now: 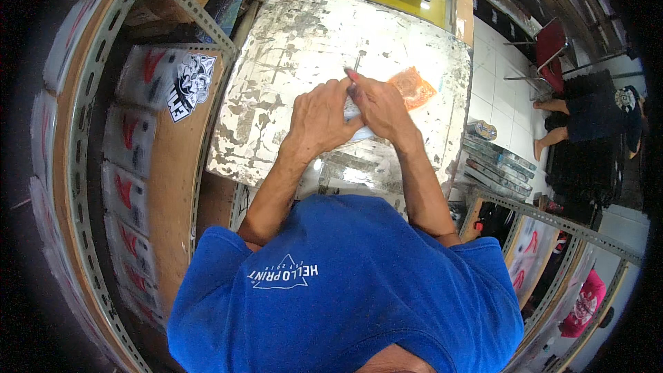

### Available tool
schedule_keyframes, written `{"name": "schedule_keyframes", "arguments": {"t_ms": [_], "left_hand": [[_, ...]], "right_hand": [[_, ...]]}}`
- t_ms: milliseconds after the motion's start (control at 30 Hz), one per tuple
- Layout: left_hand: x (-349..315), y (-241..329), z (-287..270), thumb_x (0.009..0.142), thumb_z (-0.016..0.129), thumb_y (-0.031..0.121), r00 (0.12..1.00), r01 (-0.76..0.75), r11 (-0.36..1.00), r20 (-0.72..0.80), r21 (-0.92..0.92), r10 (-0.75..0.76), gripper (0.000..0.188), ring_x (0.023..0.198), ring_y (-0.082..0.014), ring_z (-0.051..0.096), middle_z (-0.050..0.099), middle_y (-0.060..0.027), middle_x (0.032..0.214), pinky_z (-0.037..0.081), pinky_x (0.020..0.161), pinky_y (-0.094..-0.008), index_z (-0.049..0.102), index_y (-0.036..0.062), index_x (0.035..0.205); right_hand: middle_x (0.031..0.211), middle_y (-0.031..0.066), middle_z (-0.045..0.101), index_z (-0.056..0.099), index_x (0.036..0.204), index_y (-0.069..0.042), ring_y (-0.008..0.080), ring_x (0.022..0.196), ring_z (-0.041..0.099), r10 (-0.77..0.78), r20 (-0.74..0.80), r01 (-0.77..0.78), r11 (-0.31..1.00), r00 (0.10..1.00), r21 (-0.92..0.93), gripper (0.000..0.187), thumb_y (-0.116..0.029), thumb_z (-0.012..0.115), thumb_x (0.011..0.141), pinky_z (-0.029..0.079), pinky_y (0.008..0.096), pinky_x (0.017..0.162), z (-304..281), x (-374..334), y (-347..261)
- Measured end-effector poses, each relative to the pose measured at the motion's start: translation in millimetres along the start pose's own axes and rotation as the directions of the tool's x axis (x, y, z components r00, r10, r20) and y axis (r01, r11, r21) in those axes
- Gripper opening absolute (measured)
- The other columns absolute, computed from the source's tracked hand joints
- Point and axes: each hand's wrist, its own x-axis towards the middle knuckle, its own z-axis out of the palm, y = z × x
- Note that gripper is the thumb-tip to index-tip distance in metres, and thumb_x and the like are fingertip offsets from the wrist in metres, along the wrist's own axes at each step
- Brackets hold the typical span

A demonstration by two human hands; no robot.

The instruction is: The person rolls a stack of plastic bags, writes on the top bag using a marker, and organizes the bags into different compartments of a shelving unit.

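Pale bluish-white item (351, 109) lay mostly covered near the tabletop's (276, 62) middle, with the left hand (318, 116) at nine o'clock and the right hand (382, 107) at three, both curled in narrowly; whether either gripped it, I couldn't tell. A loose hold might have let it slip. Its visible strip ran roughly twelve to six, but its heading and full long axis were hidden.

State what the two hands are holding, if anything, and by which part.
Left hand and right hand partly cover a pale thing; whether it is held, and where, cannot be told.
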Motion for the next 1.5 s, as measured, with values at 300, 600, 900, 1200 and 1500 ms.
{"name": "schedule_keyframes", "arguments": {"t_ms": [300, 600, 900, 1200, 1500], "left_hand": [[-4, -6, 10, 0.083, 0.063, 0.054, 0.997, -0.005, 0.997, -0.071, -0.076, 0.000, 0.061, 0.090, -0.0372, 0.065, 0.066, -0.0188, 0.097, 0.049, 0.076, -0.0479, 0.058, 0.0026, 0.115], [-2, -2, -2, 0.087, 0.059, 0.054, 0.983, 0.176, 0.953, 0.094, -0.246, -0.158, 0.064, 0.098, -0.0347, 0.066, 0.066, -0.0232, 0.108, 0.050, 0.083, -0.0432, 0.055, 0.0011, 0.124], [-32, -50, 58, 0.060, 0.066, 0.079, 0.883, -0.304, 0.545, -0.446, -0.781, -0.147, 0.122, 0.127, -0.0306, 0.048, 0.048, -0.0220, 0.136, 0.040, 0.104, -0.0433, 0.026, -0.0016, 0.143], [-43, -76, 116, 0.062, 0.062, 0.074, 0.928, -0.290, 0.517, -0.369, -0.806, -0.055, 0.112, 0.122, -0.0266, 0.052, 0.047, -0.0183, 0.136, 0.045, 0.102, -0.0384, 0.036, -0.0051, 0.137], [-51, -87, 101, 0.053, 0.084, 0.061, 0.973, -0.181, 0.606, -0.232, -0.774, -0.005, 0.121, 0.129, -0.0306, 0.046, 0.042, -0.0193, 0.143, 0.039, 0.107, -0.0415, 0.031, -0.0003, 0.144]], "right_hand": [[0.157, 0.0166, 0.022, 0.021, 0.151, 0.000, 0.0301, 0.145, 0.019, 0.124, -0.433, 0.301, 0.549, 0.893, 0.779, 0.093, -0.072, 0.021, 0.092, 0.013, 0.0475, 0.117, 47, -15, 50], [0.143, 0.0249, 0.039, 0.020, 0.147, 0.006, 0.0360, 0.135, 0.036, -0.008, -0.500, 0.441, 0.485, 0.866, 0.755, 0.113, -0.063, 0.068, 0.072, 0.025, 0.0446, 0.113, 102, -34, 47], [0.127, 0.0169, 0.055, 0.038, 0.140, -0.001, 0.0359, 0.117, 0.051, -0.117, -0.488, 0.361, 0.820, 0.865, 0.444, 0.113, -0.042, 0.090, 0.048, 0.038, 0.0457, 0.100, 96, -42, 61], [0.129, 0.0163, 0.054, 0.041, 0.138, -0.001, 0.0346, 0.120, 0.049, -0.037, -0.401, 0.273, 0.790, 0.915, 0.549, 0.108, -0.040, 0.089, 0.049, 0.036, 0.0450, 0.102, 108, -40, 68], [0.131, 0.0209, 0.050, 0.040, 0.136, 0.003, 0.0351, 0.122, 0.048, -0.090, -0.299, 0.226, 0.858, 0.950, 0.461, 0.106, -0.041, 0.088, 0.052, 0.036, 0.0447, 0.105, 114, -42, 86]]}}
